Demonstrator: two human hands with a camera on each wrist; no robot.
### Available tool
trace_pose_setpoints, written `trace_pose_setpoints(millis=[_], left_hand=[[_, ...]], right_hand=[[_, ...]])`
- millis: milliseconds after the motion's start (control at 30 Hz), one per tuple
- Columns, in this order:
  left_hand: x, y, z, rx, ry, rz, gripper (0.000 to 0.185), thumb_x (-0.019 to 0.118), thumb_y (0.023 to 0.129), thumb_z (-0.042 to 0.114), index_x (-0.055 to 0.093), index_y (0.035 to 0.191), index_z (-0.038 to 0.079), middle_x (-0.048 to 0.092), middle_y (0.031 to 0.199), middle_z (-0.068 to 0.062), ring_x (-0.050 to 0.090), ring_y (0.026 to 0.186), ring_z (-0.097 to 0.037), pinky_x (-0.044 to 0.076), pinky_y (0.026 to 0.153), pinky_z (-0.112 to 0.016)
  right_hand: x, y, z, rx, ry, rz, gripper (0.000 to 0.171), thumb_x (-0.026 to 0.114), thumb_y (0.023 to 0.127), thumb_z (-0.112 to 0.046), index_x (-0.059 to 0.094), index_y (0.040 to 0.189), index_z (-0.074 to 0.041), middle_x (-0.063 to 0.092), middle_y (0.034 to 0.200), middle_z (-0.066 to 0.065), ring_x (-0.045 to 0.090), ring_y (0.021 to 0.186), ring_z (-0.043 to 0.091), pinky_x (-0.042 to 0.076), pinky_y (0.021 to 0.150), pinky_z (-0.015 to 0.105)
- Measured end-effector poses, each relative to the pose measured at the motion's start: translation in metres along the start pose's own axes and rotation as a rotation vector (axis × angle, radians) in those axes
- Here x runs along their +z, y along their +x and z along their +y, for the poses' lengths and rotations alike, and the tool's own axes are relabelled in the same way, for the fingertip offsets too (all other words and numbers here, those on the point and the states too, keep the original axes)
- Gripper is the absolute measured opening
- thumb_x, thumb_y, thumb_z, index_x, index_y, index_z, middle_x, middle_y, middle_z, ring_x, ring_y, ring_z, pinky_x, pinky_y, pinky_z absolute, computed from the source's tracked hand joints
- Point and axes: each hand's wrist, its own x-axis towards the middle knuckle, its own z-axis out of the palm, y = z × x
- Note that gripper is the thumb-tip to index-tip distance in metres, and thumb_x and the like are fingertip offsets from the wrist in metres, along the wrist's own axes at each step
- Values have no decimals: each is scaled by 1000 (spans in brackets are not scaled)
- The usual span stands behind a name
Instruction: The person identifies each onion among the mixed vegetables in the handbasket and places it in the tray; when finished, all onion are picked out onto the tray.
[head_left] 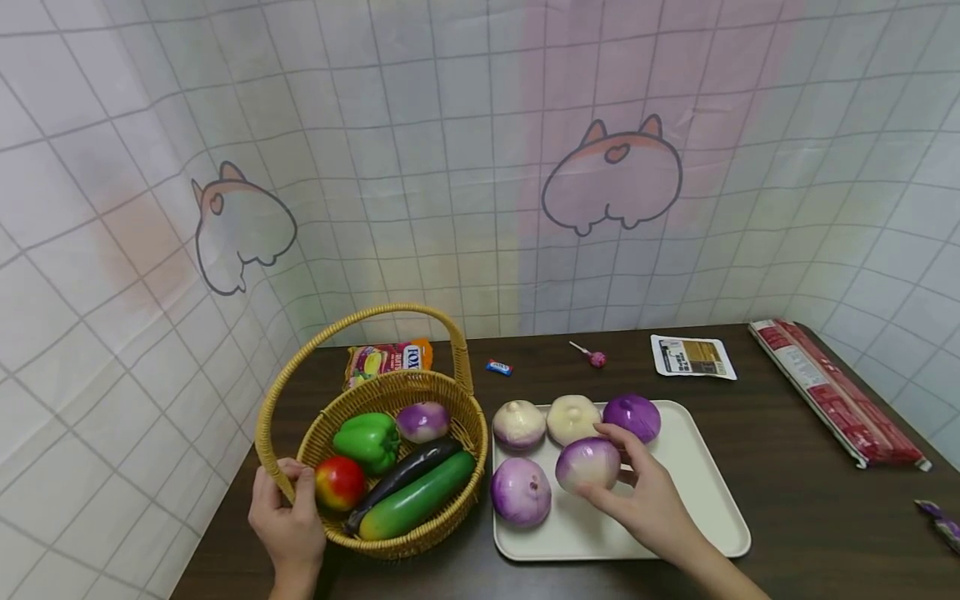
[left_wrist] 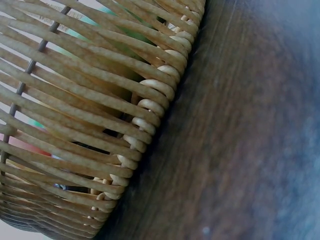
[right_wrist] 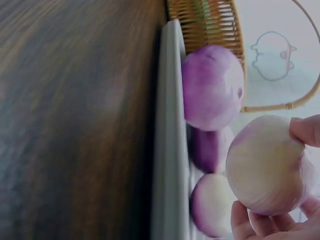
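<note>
My right hand (head_left: 645, 500) pinches a purple-and-white turnip (head_left: 587, 465) between thumb and fingers, holding it above the cream tray (head_left: 705, 508). In the right wrist view the held turnip (right_wrist: 265, 165) is higher than those on the tray. Under and around it on the tray lie a purple turnip (head_left: 521, 492), two pale ones at the back and a deep purple one (head_left: 632, 417). My left hand (head_left: 288, 517) grips the wicker basket (head_left: 450, 521) where its handle meets the rim. Inside are a green pepper (head_left: 367, 442), a red-yellow fruit (head_left: 341, 483), an eggplant (head_left: 405, 471), a green cucumber-like vegetable (head_left: 420, 497) and a turnip (head_left: 423, 422).
Behind the basket lies a candy bag (head_left: 390, 358). Along the table's back are a small blue wrapped candy (head_left: 499, 367), a lollipop (head_left: 596, 358) and a white packet (head_left: 693, 357). A long red package (head_left: 840, 392) lies at the right, with a purple wrapper (head_left: 937, 521) nearer.
</note>
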Motion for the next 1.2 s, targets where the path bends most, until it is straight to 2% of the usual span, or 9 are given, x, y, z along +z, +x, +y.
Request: trace_pose_setpoints(millis=[167, 400, 600, 733, 1000, 1167, 1200], left_hand=[[1, 0, 1, 8, -10, 11, 10, 58, 77, -22, 52, 72, -16, 54, 82, -23, 52, 81, -5, 40, 75, -18], [2, 0, 0, 26, -22, 23, 10, 58, 77, -22, 52, 72, -15, 54, 82, -21, 53, 81, -6, 40, 75, -18], [3, 0, -1, 30, -33, 25, 10, 57, 77, -22, 52, 72, -15, 54, 81, -20, 53, 80, -7, 41, 74, -18], [2, -1, -1, 23, -39, 30, 10, 57, 77, -22, 52, 72, -16, 54, 81, -19, 53, 80, -7, 41, 75, -18], [3, -1, -3, 29, -36, 26, 10, 57, 77, -22, 52, 72, -15, 54, 81, -17, 52, 81, -7, 40, 75, -18], [2, 0, -2, 15, -28, 23, 10, 58, 77, -21, 53, 71, -15, 55, 81, -16, 52, 81, -7, 40, 75, -18], [1, 0, -7, 7, -27, 17, 10, 58, 78, -20, 53, 71, -14, 55, 81, -14, 53, 81, -7, 40, 75, -18]], right_hand=[[-1, -3, 8, -5, -36, 23, 64, 83, 75, -12, 53, 131, -7, 63, 120, 9, 59, 102, 11, 53, 80, 30], [-5, -5, 17, 128, -46, 15, 54, 80, 78, -13, 55, 126, -7, 65, 114, 6, 58, 101, 9, 50, 80, 27], [-7, -6, 22, 199, -51, -15, 53, 78, 78, -13, 54, 124, -6, 64, 115, 8, 58, 98, 14, 49, 77, 27], [-6, -7, 26, 188, -62, -29, 51, 77, 77, -12, 56, 123, -5, 60, 118, 8, 57, 95, 16, 49, 74, 27], [-3, -9, 32, 101, -45, -11, 47, 77, 77, -9, 62, 122, -6, 58, 115, 7, 58, 90, 12, 51, 72, 26], [-2, -9, 32, 143, -35, -14, 43, 77, 82, -16, 62, 122, -9, 65, 115, 6, 61, 94, 13, 52, 75, 27], [-2, -9, 33, 152, -33, -13, 42, 77, 83, -17, 63, 122, -9, 66, 114, 5, 61, 95, 12, 52, 76, 27]])
